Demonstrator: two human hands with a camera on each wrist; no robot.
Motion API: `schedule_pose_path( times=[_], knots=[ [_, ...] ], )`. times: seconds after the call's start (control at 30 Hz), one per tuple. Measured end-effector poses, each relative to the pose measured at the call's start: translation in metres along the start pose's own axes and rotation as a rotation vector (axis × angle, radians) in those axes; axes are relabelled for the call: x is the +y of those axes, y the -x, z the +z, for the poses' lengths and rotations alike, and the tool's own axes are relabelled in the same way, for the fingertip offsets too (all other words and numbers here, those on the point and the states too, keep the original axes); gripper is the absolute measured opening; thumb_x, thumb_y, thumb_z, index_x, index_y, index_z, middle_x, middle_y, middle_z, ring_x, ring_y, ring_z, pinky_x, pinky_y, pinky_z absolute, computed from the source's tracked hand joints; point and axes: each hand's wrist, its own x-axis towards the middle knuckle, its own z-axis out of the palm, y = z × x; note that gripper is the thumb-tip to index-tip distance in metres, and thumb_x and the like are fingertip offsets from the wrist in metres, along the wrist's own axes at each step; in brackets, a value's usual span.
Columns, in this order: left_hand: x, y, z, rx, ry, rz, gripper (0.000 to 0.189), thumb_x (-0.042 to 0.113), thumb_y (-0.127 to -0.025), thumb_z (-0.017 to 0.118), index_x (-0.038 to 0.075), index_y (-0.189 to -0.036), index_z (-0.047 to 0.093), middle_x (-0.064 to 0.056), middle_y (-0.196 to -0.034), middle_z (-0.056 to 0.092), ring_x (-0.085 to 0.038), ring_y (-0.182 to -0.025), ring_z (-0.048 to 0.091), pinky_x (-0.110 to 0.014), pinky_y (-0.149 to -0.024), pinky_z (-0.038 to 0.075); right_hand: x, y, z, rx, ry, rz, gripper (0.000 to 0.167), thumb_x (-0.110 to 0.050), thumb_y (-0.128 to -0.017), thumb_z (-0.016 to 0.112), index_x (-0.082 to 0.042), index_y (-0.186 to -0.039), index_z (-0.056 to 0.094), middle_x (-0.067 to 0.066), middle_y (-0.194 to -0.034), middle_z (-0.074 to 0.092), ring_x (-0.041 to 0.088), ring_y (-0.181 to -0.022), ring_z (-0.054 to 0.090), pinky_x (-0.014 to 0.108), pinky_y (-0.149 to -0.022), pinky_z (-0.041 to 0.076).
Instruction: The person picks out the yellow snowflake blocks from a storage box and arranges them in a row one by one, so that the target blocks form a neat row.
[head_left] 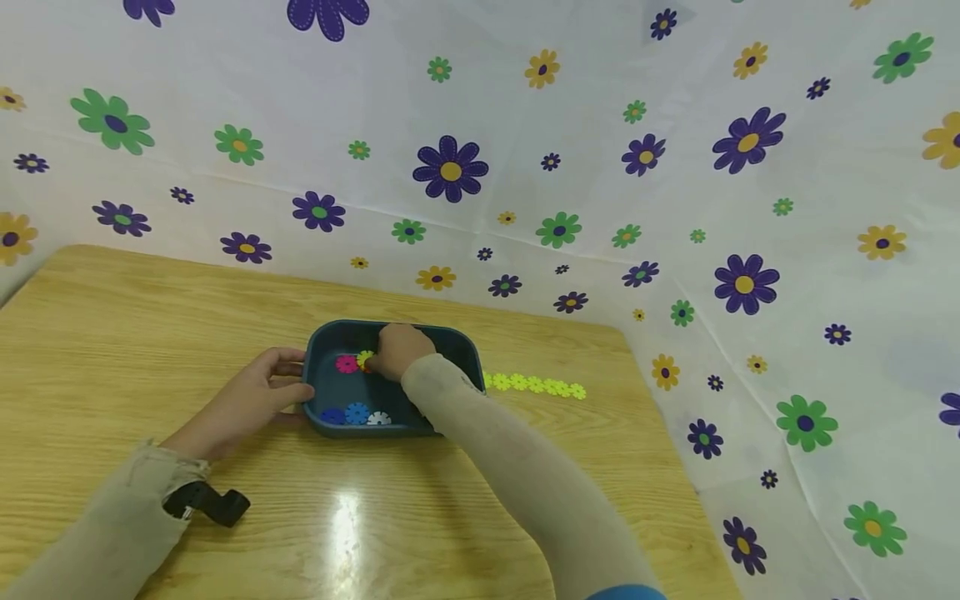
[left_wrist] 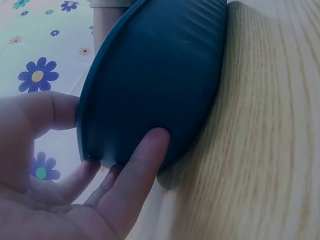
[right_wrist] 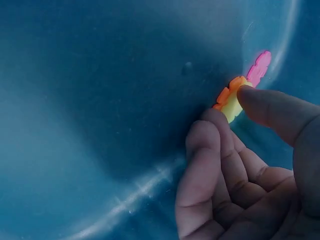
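Observation:
A dark blue-green tray (head_left: 397,431) stands on the table, its left end held by my left hand (head_left: 258,396). In the left wrist view, fingers of the left hand (left_wrist: 75,195) touch the tray's wall (left_wrist: 150,75) and rim. My right hand (head_left: 405,352) reaches inside the tray. Its thumb and a finger pinch a yellow flower-shaped disc (right_wrist: 232,108) in the right wrist view. An orange disc (right_wrist: 237,83) lies against it, and a pink disc (right_wrist: 259,69) is just beyond. Dark blue (head_left: 333,416), blue (head_left: 357,413) and white (head_left: 378,418) discs lie along the tray's near side.
To the right of the tray, a row of several yellow flower-shaped discs (head_left: 535,384) lies on the wooden table (head_left: 187,317), partly hidden by the tray and right arm. A white flower-printed cloth (head_left: 495,133) hangs behind and to the right.

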Motion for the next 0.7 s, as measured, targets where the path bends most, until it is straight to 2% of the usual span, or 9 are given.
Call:
schedule_pose_path(
  times=[0.13,0.27,0.4,0.57,0.7],
  knots=[
    [-0.001,-0.001,0.001,-0.003,-0.001,0.002,0.066,0.011,-0.105,0.06,-0.007,-0.156,0.022,-0.034,-0.151,0.035,-0.044,-0.133,0.05,-0.045,-0.089,0.063,-0.004,0.002,0.001,0.037,0.009,0.035,0.046,-0.053,-0.093,0.072,-0.017,-0.067,0.062,-0.006,-0.058,0.051,0.012,-0.053,0.05,0.028,-0.048,0.043],
    [-0.003,-0.002,0.001,-0.004,0.0,0.003,0.067,0.012,-0.105,0.06,-0.006,-0.157,0.021,-0.033,-0.152,0.035,-0.045,-0.133,0.05,-0.045,-0.088,0.063,-0.008,0.003,0.003,0.063,0.056,0.05,0.049,-0.064,-0.091,0.069,-0.019,-0.072,0.068,-0.007,-0.064,0.061,0.011,-0.057,0.056,0.029,-0.05,0.048],
    [-0.003,-0.002,0.0,-0.006,0.0,0.004,0.067,0.013,-0.105,0.06,-0.006,-0.157,0.022,-0.033,-0.151,0.035,-0.042,-0.132,0.051,-0.044,-0.088,0.063,-0.01,0.001,0.006,0.069,0.083,0.056,0.045,-0.063,-0.092,0.069,-0.021,-0.075,0.071,-0.007,-0.068,0.066,0.01,-0.059,0.06,0.031,-0.053,0.052],
    [-0.004,-0.002,-0.001,-0.005,-0.002,0.008,0.066,0.012,-0.105,0.06,-0.006,-0.156,0.023,-0.032,-0.151,0.035,-0.041,-0.131,0.052,-0.044,-0.088,0.063,-0.005,-0.003,0.007,0.017,0.008,0.042,0.04,-0.058,-0.09,0.074,-0.021,-0.073,0.072,-0.008,-0.065,0.066,0.011,-0.059,0.06,0.03,-0.052,0.051],
    [-0.003,-0.001,-0.001,-0.004,0.003,0.009,0.066,0.012,-0.105,0.06,-0.006,-0.156,0.023,-0.032,-0.15,0.036,-0.041,-0.13,0.053,-0.044,-0.088,0.063,0.004,-0.004,0.003,-0.071,-0.139,-0.012,0.037,-0.048,-0.093,0.075,-0.022,-0.067,0.075,-0.008,-0.063,0.07,0.011,-0.061,0.063,0.028,-0.055,0.052]
  ],
)
